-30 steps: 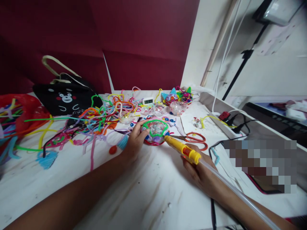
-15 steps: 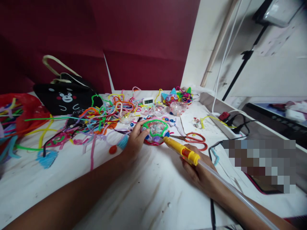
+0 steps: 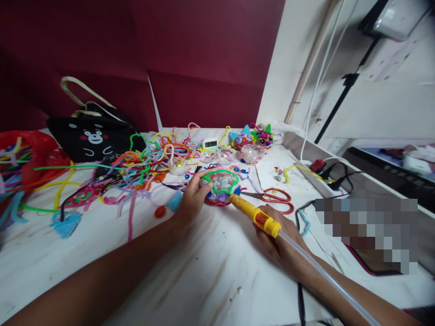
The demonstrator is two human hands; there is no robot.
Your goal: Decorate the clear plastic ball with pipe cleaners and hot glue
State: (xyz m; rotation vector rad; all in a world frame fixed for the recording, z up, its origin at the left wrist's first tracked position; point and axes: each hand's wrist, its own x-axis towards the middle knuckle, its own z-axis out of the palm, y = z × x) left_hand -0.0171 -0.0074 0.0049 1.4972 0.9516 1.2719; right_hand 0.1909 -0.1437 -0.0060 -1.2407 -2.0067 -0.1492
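Observation:
My left hand is closed around the left side of a clear ball decorated with pipe cleaners; a green pipe cleaner outlines its top and a purple piece sits on its front. In my right hand is a yellow glue gun, with a long clear glue stick sticking out of its back end. The nozzle meets the ball's lower right edge, close to the purple piece; whether it touches, I cannot tell. Red-handled scissors lie just right of the ball. A blue pipe-cleaner piece lies left of my left hand.
Tangled pipe cleaners cover the left of the table, before a black bag. Clear balls, a small digital clock and finished pipe-cleaner heads stand behind. A power strip and a black cable lie to the right.
The glue gun and my right hand have shifted slightly left, the nozzle nearer the purple piece. My left hand keeps its hold on the ball.

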